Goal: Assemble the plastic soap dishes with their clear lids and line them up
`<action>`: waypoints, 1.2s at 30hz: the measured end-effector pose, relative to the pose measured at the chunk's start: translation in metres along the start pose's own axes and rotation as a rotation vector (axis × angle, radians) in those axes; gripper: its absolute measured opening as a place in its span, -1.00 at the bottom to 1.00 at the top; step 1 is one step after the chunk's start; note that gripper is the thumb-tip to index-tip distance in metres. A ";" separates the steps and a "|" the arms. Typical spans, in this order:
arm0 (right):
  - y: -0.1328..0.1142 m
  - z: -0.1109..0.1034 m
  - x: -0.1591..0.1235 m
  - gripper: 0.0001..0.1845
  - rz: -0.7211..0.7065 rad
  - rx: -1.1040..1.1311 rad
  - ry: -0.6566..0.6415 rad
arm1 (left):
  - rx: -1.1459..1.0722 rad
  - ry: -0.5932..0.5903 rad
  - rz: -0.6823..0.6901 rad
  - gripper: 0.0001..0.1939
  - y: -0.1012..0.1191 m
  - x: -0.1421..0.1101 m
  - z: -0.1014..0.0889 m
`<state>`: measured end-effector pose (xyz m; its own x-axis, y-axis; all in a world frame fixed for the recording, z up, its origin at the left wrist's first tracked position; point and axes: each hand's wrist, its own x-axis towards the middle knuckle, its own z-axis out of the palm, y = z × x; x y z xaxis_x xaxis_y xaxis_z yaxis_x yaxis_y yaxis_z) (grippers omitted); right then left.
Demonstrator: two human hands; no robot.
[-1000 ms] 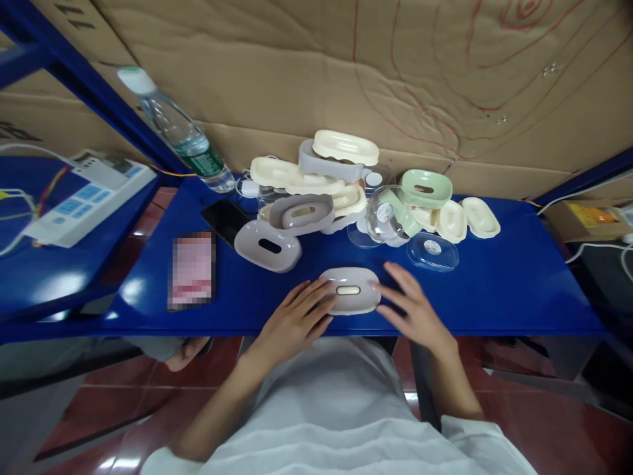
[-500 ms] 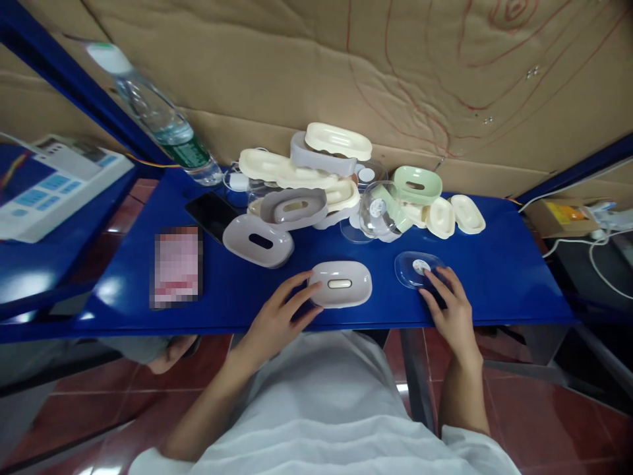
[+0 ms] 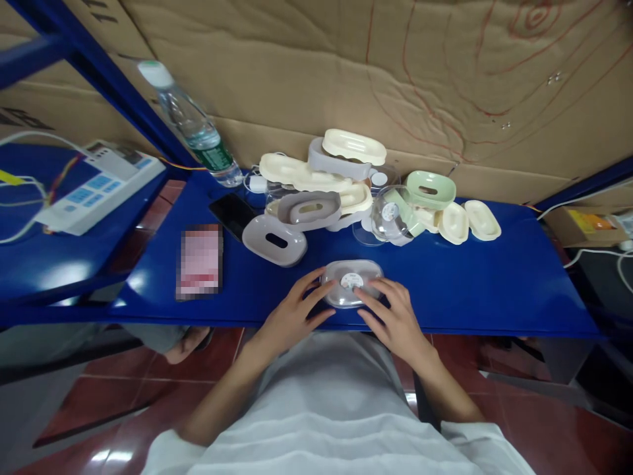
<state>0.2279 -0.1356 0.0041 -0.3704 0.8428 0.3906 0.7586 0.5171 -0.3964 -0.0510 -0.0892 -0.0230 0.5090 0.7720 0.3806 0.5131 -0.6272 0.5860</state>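
A grey oval soap box (image 3: 330, 297) sits near the front edge of the blue table (image 3: 494, 290), with a clear lid (image 3: 352, 279) bearing a round white sticker on top of it. My left hand (image 3: 294, 315) rests its fingers against the box's left end. My right hand (image 3: 393, 318) presses its fingers on the lid's right side. Both hands have their fingers spread around the box.
A heap of grey, cream and green soap boxes (image 3: 326, 181) and clear lids (image 3: 390, 218) fills the back of the table. A water bottle (image 3: 195, 132), a black phone (image 3: 232, 214), a pixelated card (image 3: 199, 261) lie left. Cardboard (image 3: 346, 72) walls the back.
My right hand has carried the clear lid from the table on the right onto the grey box. My left hand has stayed at the box's left end.
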 end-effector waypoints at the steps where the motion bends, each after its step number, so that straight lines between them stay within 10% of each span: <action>1: 0.001 0.001 0.001 -0.37 -0.006 -0.016 -0.013 | -0.006 -0.006 -0.005 -0.36 0.000 -0.001 0.001; 22: 0.024 0.005 0.031 -0.33 -0.115 -0.027 -0.147 | -0.168 0.001 -0.090 -0.43 -0.008 0.014 -0.007; 36: 0.158 -0.102 -0.080 -0.42 0.304 -0.306 0.137 | -0.110 -0.040 -0.064 -0.74 -0.005 0.014 -0.012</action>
<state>0.4323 -0.1367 -0.0048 -0.0477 0.9111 0.4095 0.9532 0.1640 -0.2538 -0.0549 -0.0740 -0.0126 0.5064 0.8038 0.3122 0.4676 -0.5602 0.6838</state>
